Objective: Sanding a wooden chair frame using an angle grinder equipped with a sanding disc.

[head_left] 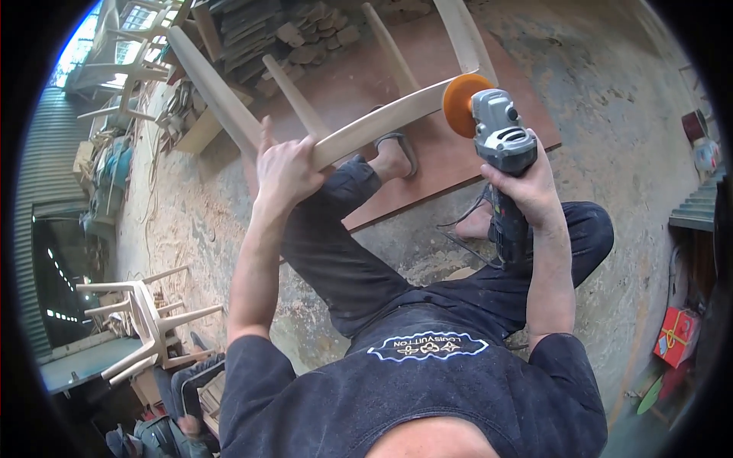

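A pale wooden chair frame (385, 120) stands with its legs pointing away from me. My left hand (289, 172) is closed round the left end of its curved rail, one finger stretched along the leg there. In my right hand (527, 183) is a grey and black angle grinder (502, 136), gripped by its body with the handle end down toward my knee. Its orange disc (463, 105) is at the right corner of the frame, where rail and leg join; whether it touches the wood I cannot tell.
Under the frame lies a reddish-brown board (527, 99). Wood offcuts (321, 34) are piled at the far side. More chair frames (149, 317) stand at the left, with another person (183, 393) near them. A red box (676, 336) sits at the right.
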`<state>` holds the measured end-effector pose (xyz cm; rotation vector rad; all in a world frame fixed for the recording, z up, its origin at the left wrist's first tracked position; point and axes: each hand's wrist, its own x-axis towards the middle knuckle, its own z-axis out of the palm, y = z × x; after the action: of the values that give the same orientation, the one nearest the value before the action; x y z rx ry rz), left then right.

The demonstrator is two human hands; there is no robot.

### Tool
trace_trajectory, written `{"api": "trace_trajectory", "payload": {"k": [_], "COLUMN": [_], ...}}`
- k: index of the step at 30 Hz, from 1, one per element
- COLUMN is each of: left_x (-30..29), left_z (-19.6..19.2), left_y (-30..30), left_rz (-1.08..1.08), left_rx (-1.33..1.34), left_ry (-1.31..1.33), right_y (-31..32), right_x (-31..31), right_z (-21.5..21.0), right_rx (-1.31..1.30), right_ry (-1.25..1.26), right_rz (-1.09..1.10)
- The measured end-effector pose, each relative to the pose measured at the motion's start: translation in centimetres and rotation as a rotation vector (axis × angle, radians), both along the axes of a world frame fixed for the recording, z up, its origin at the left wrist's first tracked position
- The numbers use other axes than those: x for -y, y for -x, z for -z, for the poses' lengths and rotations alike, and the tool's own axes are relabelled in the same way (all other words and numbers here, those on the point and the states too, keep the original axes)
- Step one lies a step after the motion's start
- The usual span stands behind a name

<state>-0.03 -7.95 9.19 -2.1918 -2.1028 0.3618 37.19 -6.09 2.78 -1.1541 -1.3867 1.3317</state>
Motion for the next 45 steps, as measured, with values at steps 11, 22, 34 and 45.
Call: {"api": "trace_trajectory", "payload": {"k": [11,22,34,45], "left_x": [-0.9,-0.8,-1.1,-1.4], "left_z": [1.5,1.0,1.5,1.1], "left_y": [-1.0,-1.4,-0.5,-1.3], "left_rz": [0.026,0.053,0.073,0.056], "left_rx": [0.127,0.13,0.157,0.118], "left_ry": [-0.064,-0.1,-0.094,-0.078], "right_y": [6.0,5.6,-0.4,-0.6], "right_x": [1.9,0.8,-2.6,-1.8], "right_z": [0.3,-0.2,3.1,4.0], "right_rx": [0.179,0.178,0.193,0.029], "right_ry": [-0.044,0.087,0.164,-0.042], "right_rz": [-0.267,-0.241,-0.004,0.065]}}
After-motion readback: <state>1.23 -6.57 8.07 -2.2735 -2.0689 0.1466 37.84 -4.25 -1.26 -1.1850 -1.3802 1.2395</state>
